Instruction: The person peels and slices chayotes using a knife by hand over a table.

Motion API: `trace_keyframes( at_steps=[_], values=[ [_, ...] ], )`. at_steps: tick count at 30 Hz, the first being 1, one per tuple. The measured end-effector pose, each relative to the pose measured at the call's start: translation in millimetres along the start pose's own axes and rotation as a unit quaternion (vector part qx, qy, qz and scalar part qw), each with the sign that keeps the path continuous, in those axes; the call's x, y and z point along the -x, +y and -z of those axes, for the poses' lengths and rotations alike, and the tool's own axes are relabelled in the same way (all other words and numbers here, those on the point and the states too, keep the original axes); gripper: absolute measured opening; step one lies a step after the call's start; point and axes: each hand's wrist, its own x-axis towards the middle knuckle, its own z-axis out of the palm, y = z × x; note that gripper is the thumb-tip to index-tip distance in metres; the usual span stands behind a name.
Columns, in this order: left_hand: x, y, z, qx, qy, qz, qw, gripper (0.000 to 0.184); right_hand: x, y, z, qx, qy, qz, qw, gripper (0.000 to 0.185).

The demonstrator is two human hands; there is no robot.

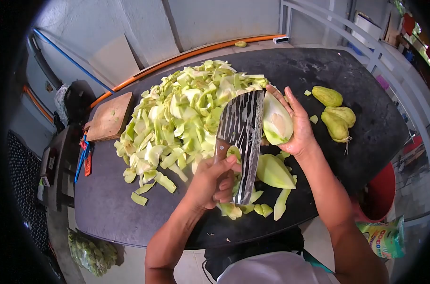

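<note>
My left hand (214,183) is closed round the wooden handle of a wide cleaver (243,135). Its dark, wet-streaked blade stands upright, with a small green scrap near the handle. On the right, my right hand (297,123) cradles a chayote half (277,120), cut face and pale seed showing, close beside the blade. A pale green chayote piece (275,171) lies on the table just below it. A large heap of cut chayote slices (177,111) covers the table's middle, beyond my left hand.
Whole chayotes (338,120) sit on the dark table (356,71) at right. At left are a wooden board (110,117) and a blue-and-red tool (86,154). A red bucket (387,191) and a green bag (387,239) stand below right. An orange pipe (191,51) runs behind.
</note>
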Motion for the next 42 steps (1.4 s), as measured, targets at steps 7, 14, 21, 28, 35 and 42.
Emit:
trace_keyframes(
  at_steps=[7,14,21,28,35,42],
  values=[
    [1.0,-0.8,-3.1,-0.011,0.005,0.005,1.000,0.035,0.0,3.9,-0.4,0.044,-0.007,0.034,0.998,0.047],
    [1.9,0.8,-3.8,-0.017,0.018,-0.006,1.000,0.035,1.6,3.3,-1.6,0.041,-0.023,0.020,0.999,0.050],
    [-2.0,-2.5,-0.3,-0.007,0.005,0.002,1.000,0.035,6.4,6.3,-9.1,0.057,-0.028,0.011,0.998,0.052],
    [-4.1,-5.4,-10.8,-0.007,0.015,-0.009,1.000,0.034,6.7,36.5,-9.1,0.036,0.000,-0.022,0.999,0.050],
    [-5.3,-9.3,-11.6,-0.023,0.011,-0.003,1.000,0.023,5.4,30.8,-11.9,0.030,0.065,0.080,0.994,0.055],
    [-6.7,-8.5,-12.3,-0.027,-0.011,-0.009,1.000,0.021,7.0,40.4,-19.9,0.013,0.055,0.088,0.994,0.055]
  ],
)
